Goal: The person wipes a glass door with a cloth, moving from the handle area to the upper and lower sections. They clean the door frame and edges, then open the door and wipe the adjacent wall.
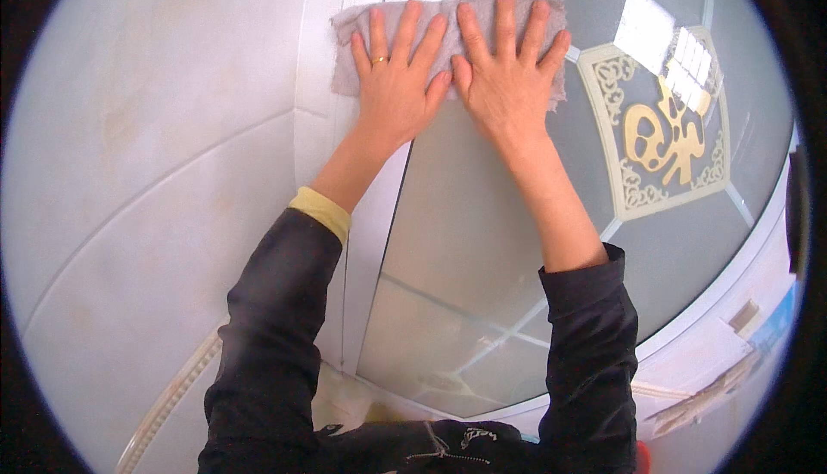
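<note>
A greyish-pink cleaning cloth (449, 22) lies spread against the upper left part of a framed glass door panel (465, 216). My left hand (400, 80) presses on the cloth's left half with its fingers spread; a ring is on one finger. On the right half, my right hand (510, 80) also rests palm down, fingers apart. The two thumbs are close together near the middle of the cloth. The cloth spans the white door frame (378, 228) and the glass, and its frayed edges show around both hands.
Left of the frame stands a light marble-look tiled wall (161, 73), with a beaded trim strip (171, 396) low down. A cream and gold ornamental panel (665, 132) decorates the glass at right, near bright window reflections. A dark object (798, 209) shows at the far right rim.
</note>
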Action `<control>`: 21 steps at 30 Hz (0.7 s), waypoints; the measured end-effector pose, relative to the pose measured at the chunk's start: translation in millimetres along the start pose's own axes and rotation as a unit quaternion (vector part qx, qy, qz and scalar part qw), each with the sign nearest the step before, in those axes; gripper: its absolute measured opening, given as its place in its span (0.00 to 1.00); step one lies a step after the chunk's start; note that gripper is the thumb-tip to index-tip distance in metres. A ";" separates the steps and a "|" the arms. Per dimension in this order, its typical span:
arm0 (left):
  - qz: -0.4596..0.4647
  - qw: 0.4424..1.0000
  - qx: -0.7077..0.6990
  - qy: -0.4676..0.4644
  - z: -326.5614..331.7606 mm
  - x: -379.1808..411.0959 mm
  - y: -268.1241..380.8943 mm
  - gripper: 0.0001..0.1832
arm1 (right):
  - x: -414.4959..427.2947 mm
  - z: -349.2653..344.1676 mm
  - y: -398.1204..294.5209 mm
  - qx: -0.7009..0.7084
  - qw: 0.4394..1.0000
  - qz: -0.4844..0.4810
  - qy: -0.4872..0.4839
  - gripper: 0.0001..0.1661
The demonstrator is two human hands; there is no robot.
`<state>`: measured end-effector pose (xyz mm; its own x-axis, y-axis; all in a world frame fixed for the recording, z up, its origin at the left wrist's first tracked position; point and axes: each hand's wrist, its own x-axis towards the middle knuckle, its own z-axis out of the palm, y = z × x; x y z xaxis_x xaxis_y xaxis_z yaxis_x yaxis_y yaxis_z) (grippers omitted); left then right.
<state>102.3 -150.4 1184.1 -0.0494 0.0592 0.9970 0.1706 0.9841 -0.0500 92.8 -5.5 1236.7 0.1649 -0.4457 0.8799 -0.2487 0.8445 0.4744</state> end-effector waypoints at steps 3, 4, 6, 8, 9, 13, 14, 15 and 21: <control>-0.022 1.000 0.006 -0.018 -0.3 -21.4 -3.1 0.36 | -10.3 -2.5 -12.3 0.008 0.999 -0.011 -0.051 0.32; -0.033 0.999 -0.004 -0.014 0.8 -27.1 -3.5 0.36 | -12.6 -1.8 -14.5 0.017 0.998 -0.017 -0.055 0.32; -0.055 0.998 -0.023 -0.006 2.8 -34.7 -4.8 0.37 | -14.7 0.6 -17.1 0.031 0.997 -0.036 -0.058 0.31; -0.059 0.998 -0.035 0.016 4.7 -33.1 -7.7 0.37 | -15.2 3.1 -17.3 0.040 0.996 -0.063 -0.055 0.31; -0.060 0.997 -0.038 0.026 4.6 -30.8 -10.5 0.37 | -11.4 3.2 -18.7 0.041 0.995 -0.068 -0.055 0.31; -0.046 0.997 -0.007 0.058 3.9 -4.2 -33.3 0.35 | 20.0 6.8 -22.6 0.047 0.996 -0.072 -0.031 0.28; -0.045 0.997 -0.007 0.058 3.5 4.4 -38.8 0.35 | 29.7 8.3 -23.4 0.050 0.996 -0.069 -0.019 0.27; -0.045 0.997 -0.001 0.055 2.0 10.5 -47.1 0.34 | 38.8 9.4 -27.5 0.040 0.996 -0.077 0.005 0.27; 0.030 0.993 -0.045 0.105 -3.8 51.4 -71.7 0.33 | 85.3 26.6 -21.8 0.059 0.992 -0.098 0.053 0.31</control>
<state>91.3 -218.5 1239.2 0.1677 0.0719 0.9832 0.2541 0.9605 -0.1136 86.9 -69.8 1302.2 0.3196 -0.5592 0.7649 -0.3105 0.7009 0.6422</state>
